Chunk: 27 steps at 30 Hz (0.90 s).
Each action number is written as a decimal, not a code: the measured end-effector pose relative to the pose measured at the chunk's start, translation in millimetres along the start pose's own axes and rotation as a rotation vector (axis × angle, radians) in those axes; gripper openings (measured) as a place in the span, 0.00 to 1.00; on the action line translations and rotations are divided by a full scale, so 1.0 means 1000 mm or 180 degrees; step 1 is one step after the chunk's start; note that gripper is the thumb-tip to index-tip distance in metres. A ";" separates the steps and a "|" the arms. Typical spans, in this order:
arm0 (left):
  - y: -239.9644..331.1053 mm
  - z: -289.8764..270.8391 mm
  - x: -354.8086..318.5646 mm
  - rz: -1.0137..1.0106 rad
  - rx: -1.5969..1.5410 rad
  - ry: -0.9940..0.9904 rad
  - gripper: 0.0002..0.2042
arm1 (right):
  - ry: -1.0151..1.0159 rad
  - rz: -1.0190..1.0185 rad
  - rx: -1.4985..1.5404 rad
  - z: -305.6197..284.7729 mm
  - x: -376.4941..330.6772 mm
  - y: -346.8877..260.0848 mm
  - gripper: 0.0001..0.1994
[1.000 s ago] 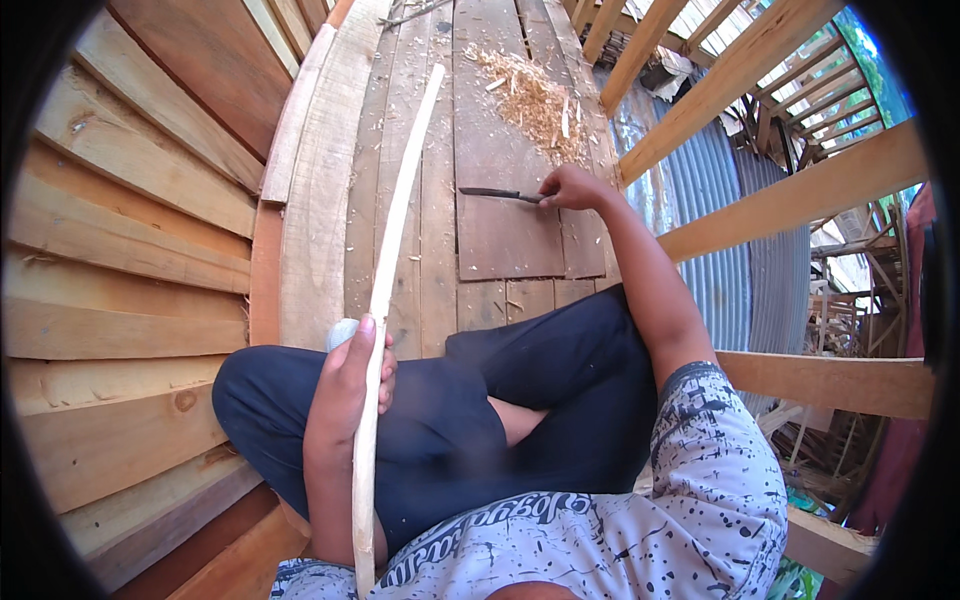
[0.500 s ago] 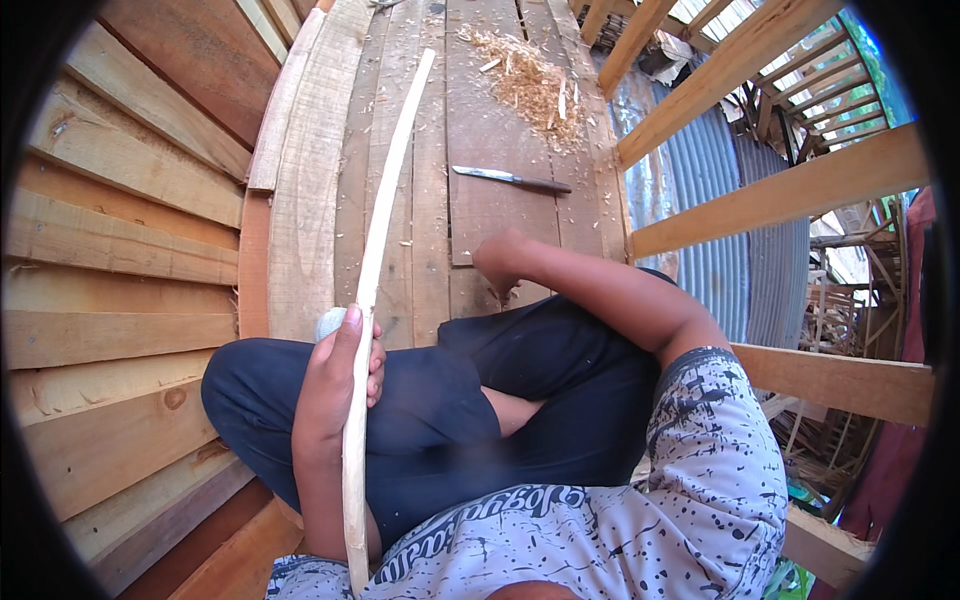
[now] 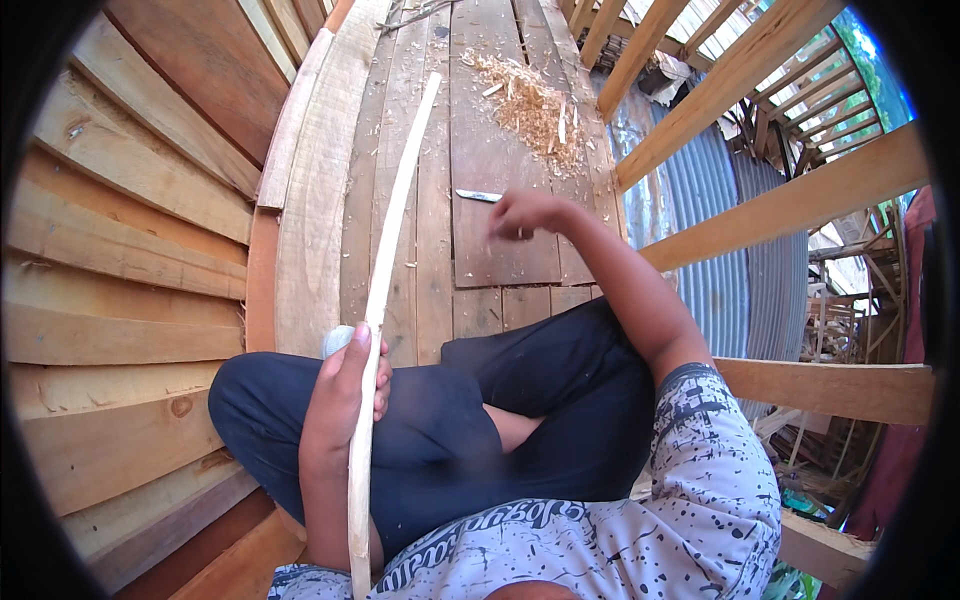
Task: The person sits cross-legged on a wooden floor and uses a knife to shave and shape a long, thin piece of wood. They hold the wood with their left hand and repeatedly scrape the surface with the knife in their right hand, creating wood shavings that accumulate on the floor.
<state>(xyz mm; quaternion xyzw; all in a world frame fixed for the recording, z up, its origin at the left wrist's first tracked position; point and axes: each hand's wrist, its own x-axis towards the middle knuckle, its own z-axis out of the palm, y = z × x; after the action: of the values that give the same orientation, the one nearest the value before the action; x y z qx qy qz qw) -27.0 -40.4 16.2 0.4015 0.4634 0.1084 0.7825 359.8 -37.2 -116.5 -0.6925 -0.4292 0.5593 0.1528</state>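
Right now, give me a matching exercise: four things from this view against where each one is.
Things:
1. long peeled stick
2. knife
3. wood shavings
4. right hand

Places:
a. piled at the far end of the plank floor
b. lifted above the boards, empty
c. in the grip of the left hand
d. flat on the boards beside the raised hand

Pairs: 1-c, 2-d, 3-a, 4-b

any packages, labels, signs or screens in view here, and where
No packages, signs or screens show.
The only print is a band of dark lettering across the person's pale speckled shirt, at the lower edge of the picture, below the left hand gripping the pale wooden stick.
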 end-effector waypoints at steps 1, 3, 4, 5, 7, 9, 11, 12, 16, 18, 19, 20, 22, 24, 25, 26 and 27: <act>0.000 0.000 0.000 0.0000 0.0005 -0.0009 0.22 | 0.0673 -0.0032 0.0965 -0.015 0.003 0.008 0.11; -0.001 0.000 0.001 0.0003 0.0002 -0.0025 0.23 | 0.1816 -0.1030 0.2802 -0.046 0.007 0.015 0.13; -0.001 0.000 0.001 0.0006 -0.0004 -0.0027 0.23 | 0.2043 -0.1029 0.2746 -0.053 0.003 0.017 0.13; -0.002 -0.001 0.001 0.0008 -0.0010 -0.0031 0.23 | 0.2272 -0.1030 0.2689 -0.061 0.000 0.019 0.14; -0.001 -0.001 0.001 -0.0001 0.0002 -0.0025 0.23 | 0.2408 -0.0705 0.1747 -0.067 -0.005 0.025 0.16; 0.000 0.000 0.001 0.0000 0.0008 -0.0023 0.23 | 0.2147 -0.0049 -0.0034 -0.063 -0.004 0.042 0.18; -0.001 0.000 0.002 -0.0007 0.0010 -0.0041 0.23 | 0.1909 -0.0249 -0.1516 -0.055 0.000 0.061 0.20; -0.002 -0.001 0.002 0.0010 -0.0001 -0.0038 0.23 | 0.1723 -0.0138 -0.1927 -0.044 0.001 0.061 0.20; 0.000 -0.001 -0.001 0.0065 -0.0019 -0.0025 0.23 | 0.1443 -0.0101 -0.2383 -0.033 0.003 0.054 0.19; 0.001 0.001 -0.002 0.0050 -0.0029 -0.0017 0.23 | 0.1455 -0.0156 -0.2365 -0.031 0.005 0.048 0.16; 0.001 0.001 -0.002 0.0024 -0.0042 -0.0013 0.23 | 0.1594 -0.0231 -0.2362 -0.026 0.008 0.046 0.14; 0.002 0.001 -0.002 -0.0002 -0.0055 -0.0010 0.23 | 0.1733 -0.0305 -0.2358 -0.021 0.011 0.044 0.12; 0.003 0.000 -0.005 0.0007 -0.0075 0.0047 0.23 | 0.1295 -0.0580 -0.1729 -0.001 0.004 0.013 0.12; 0.003 0.001 -0.003 -0.0003 -0.0089 0.0003 0.23 | 0.0832 -0.0971 -0.1371 0.015 -0.002 0.002 0.15; 0.003 0.000 -0.002 -0.0010 -0.0104 -0.0021 0.23 | 0.0558 -0.1271 -0.1325 0.024 0.000 0.002 0.16; 0.002 0.000 -0.001 -0.0016 -0.0120 -0.0042 0.23 | 0.0280 -0.1572 -0.1275 0.029 0.003 0.002 0.18; 0.002 -0.001 -0.001 -0.0013 -0.0116 -0.0049 0.23 | 0.0108 -0.1632 -0.1438 0.032 0.008 0.004 0.18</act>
<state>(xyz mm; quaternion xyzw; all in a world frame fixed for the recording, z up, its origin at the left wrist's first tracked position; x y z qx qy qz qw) -27.7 -39.5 18.2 0.3870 0.4562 0.1123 0.7934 332.7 -42.0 -135.4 -0.5877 -0.6997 0.3819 0.1384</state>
